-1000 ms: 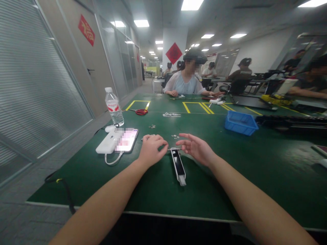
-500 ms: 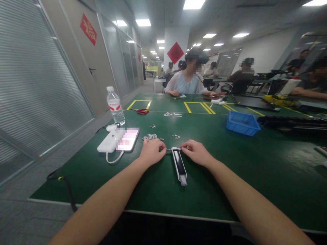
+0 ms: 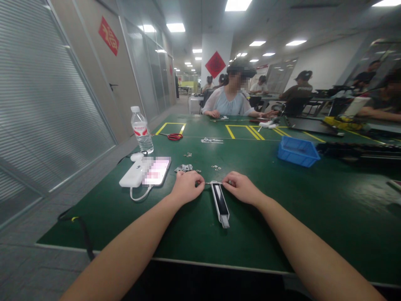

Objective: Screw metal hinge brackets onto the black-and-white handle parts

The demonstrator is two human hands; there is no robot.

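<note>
My left hand (image 3: 189, 187) is closed in a pinch on a thin metal rod (image 3: 208, 183), which points right from the fingertips. My right hand (image 3: 240, 187) is pinched too, its fingertips level with the rod on the other side; what they grip is too small to make out. Between the hands lies a slim white device with a long black screen (image 3: 220, 200) and a pale grey tip towards me. Its far end is at the fingertips. Small metal rings (image 3: 216, 167) lie just beyond, and grey metal brackets (image 3: 184, 168) sit behind my left hand.
To the left are a white power bank (image 3: 131, 174), a phone (image 3: 159, 172) and a water bottle (image 3: 142, 131). Red-handled scissors (image 3: 174, 136) and thin metal parts (image 3: 211, 141) lie farther back. A blue bin (image 3: 297, 151) stands right. A co-worker (image 3: 230, 100) sits opposite.
My hands stay almost still at the far end of the white device, both still pinched. The device and the small parts have not visibly moved.
</note>
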